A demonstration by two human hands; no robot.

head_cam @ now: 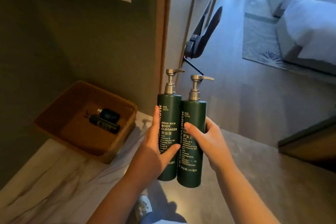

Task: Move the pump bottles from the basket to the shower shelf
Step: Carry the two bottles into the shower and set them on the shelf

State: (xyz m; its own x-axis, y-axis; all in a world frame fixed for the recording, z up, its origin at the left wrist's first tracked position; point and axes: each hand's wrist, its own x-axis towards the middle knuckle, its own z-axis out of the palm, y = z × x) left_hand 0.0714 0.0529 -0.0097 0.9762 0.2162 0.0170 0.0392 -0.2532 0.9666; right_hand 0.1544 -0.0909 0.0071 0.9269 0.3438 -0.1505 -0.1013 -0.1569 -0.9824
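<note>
Head view: pump bottles (181,132) upright between both hands (181,143).

- Left hand (154,148) raised in front, fingers extended upward, thumb pressed inward in a grip.
- Right hand (209,142) beside it, thumb forward, fingers wrapped behind.

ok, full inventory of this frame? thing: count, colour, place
pump bottles: 2, dark green with metal pumps, upright side by side, held mid-frame
basket: 1, brown wicker, on the marble ledge at left
dark bottles: 2, black, lying in the basket
marble ledge: 1, white veined, lower left
rug: 1, grey patterned, floor upper right
shoe: 1, white, bottom centre
left hand: grip on body cleanser bottle
right hand: grip on hair care bottle
</note>
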